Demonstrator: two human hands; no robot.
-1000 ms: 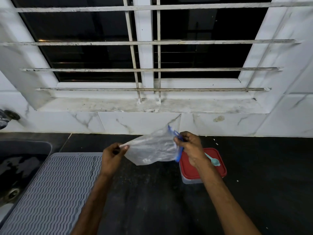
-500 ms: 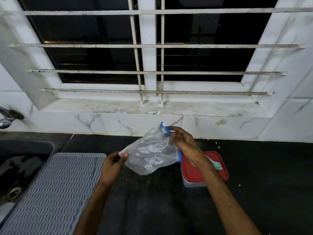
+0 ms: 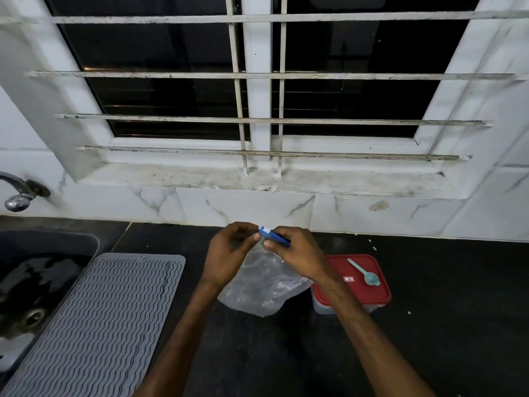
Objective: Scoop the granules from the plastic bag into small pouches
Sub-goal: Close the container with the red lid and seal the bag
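Two hands pinching the blue top strip of a clear plastic bag above a dark counter.

At nine o'clock a tap point(image 3: 20, 193) is hanging over a sink point(image 3: 43, 282), and a grey ribbed mat point(image 3: 106, 322) is lying at seven o'clock. At centre, the left hand point(image 3: 229, 253) is curling its fingers closed on the near end of the blue strip point(image 3: 273, 237) of the plastic bag point(image 3: 263, 285); the right hand point(image 3: 297, 253) is gripping the strip just beside it, the bag drooping beneath both. At four o'clock a red-lidded container point(image 3: 366, 290) is sitting, with a teal scoop point(image 3: 365, 273) resting on its lid.
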